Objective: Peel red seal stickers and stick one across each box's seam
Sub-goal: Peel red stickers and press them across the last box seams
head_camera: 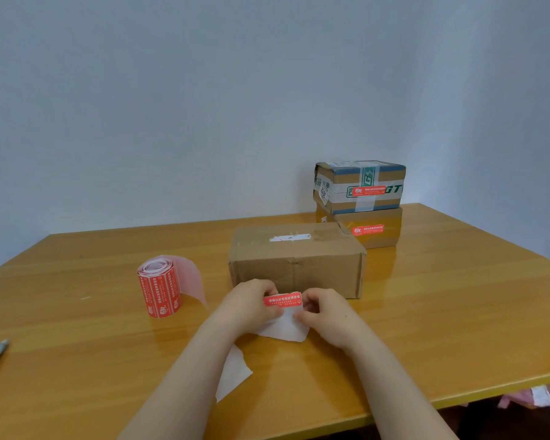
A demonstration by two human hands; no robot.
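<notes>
Cardboard box [297,260] sits closed mid-table [458,296], no red seal on it, contents hidden. Behind right, two stacked boxes: top box [359,185] and lower box [367,228], each with a red seal on its front. Sticker roll [160,285] stands upright left of the box. Left hand [251,301] and right hand [323,308] both pinch one red sticker [282,299] on its white backing [283,327], just in front of the box. Loose backing scrap [234,373] lies below the left wrist.

Left hand [251,301] and right hand [323,308] close together, fingers pinched, forearms converging
</notes>
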